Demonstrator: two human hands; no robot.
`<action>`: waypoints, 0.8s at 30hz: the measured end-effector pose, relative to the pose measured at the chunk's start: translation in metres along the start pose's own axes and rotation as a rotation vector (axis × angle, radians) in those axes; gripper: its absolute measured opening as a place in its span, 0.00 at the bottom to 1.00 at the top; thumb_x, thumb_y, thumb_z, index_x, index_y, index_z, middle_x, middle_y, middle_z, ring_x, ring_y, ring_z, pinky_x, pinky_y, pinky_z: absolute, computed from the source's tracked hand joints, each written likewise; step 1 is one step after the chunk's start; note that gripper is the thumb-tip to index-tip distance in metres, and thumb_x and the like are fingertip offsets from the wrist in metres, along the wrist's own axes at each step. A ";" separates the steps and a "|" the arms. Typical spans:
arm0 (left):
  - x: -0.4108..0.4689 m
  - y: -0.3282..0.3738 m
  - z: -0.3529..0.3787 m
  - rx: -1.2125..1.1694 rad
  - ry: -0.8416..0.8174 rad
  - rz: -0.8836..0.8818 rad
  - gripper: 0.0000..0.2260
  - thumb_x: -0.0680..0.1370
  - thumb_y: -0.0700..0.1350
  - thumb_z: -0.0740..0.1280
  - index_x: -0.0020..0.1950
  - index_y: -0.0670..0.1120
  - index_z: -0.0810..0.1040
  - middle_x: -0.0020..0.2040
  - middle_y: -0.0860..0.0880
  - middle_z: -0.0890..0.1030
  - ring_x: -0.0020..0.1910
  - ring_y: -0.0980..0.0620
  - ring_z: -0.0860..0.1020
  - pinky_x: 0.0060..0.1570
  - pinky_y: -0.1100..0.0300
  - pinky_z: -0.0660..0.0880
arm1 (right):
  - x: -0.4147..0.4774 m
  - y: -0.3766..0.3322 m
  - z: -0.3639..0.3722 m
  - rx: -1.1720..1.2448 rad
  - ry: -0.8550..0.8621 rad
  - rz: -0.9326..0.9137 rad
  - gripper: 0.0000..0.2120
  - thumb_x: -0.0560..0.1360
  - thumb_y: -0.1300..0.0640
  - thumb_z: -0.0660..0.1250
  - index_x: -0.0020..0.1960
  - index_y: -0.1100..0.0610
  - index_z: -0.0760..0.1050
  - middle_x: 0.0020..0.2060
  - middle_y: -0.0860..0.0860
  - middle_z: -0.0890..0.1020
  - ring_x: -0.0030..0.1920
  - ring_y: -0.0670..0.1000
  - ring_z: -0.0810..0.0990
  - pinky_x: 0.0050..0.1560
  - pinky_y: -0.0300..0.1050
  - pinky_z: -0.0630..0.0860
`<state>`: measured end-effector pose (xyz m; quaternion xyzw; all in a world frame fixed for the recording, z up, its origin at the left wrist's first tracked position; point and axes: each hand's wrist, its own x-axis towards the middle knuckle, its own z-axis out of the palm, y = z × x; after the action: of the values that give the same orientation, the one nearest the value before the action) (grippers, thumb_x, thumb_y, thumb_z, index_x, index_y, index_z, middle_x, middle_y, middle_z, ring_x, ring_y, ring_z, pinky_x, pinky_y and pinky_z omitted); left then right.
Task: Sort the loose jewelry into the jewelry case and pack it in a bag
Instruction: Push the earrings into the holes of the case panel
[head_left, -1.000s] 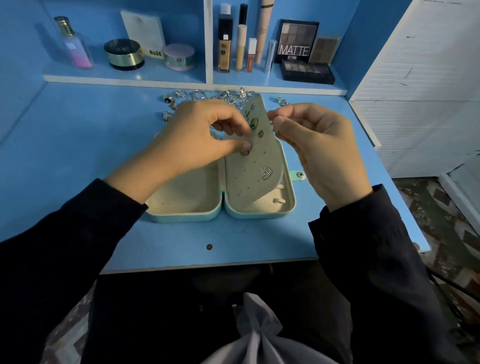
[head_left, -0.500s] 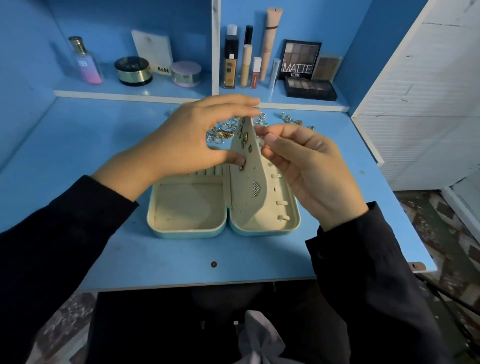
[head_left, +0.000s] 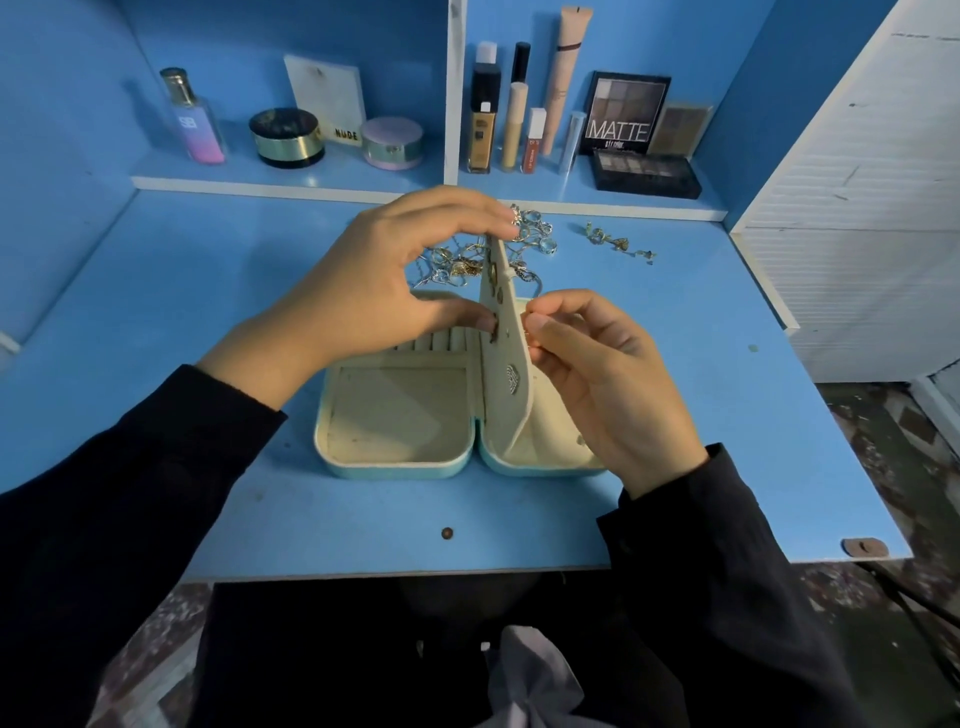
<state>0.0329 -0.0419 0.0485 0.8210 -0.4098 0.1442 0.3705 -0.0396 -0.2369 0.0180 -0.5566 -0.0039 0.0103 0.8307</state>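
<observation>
My left hand (head_left: 374, 291) holds the flap (head_left: 506, 415) standing up in the open jewelry case (head_left: 395, 466); earrings (head_left: 513, 378) sit on it. My right hand (head_left: 597, 374) pinches its back. Loose jewelry (head_left: 535, 234) lies behind the case.

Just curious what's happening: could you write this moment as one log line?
left hand: holds flap upright | right hand: pinches small piece behind flap | case: open on desk | loose jewelry: behind case

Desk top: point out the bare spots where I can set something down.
Bare: the patch left of the jewelry case up to the left wall; the front strip between case and desk edge; the stretch right of the right hand toward the white panel. Crowded: behind the case, loose jewelry.
</observation>
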 end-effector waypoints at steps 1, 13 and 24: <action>0.000 -0.001 0.000 -0.002 0.003 -0.001 0.25 0.69 0.48 0.78 0.64 0.44 0.78 0.64 0.48 0.78 0.66 0.54 0.75 0.67 0.53 0.71 | 0.001 0.002 -0.001 0.003 -0.001 0.002 0.04 0.74 0.67 0.67 0.45 0.60 0.78 0.38 0.54 0.79 0.37 0.49 0.75 0.45 0.39 0.74; -0.001 -0.003 0.001 -0.024 0.011 -0.003 0.25 0.70 0.48 0.78 0.64 0.43 0.78 0.64 0.48 0.77 0.66 0.54 0.75 0.68 0.55 0.70 | 0.007 0.015 -0.002 -0.007 -0.051 -0.005 0.06 0.72 0.63 0.68 0.48 0.62 0.79 0.42 0.59 0.79 0.43 0.56 0.76 0.49 0.47 0.74; 0.000 -0.006 0.001 -0.028 0.010 0.015 0.25 0.70 0.47 0.78 0.63 0.42 0.78 0.64 0.46 0.77 0.65 0.53 0.75 0.68 0.53 0.71 | 0.008 0.016 -0.005 -0.093 -0.076 -0.111 0.05 0.72 0.65 0.69 0.48 0.61 0.80 0.42 0.58 0.82 0.44 0.56 0.78 0.50 0.49 0.74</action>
<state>0.0371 -0.0404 0.0451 0.8118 -0.4162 0.1454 0.3829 -0.0312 -0.2355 0.0012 -0.5925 -0.0668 -0.0145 0.8026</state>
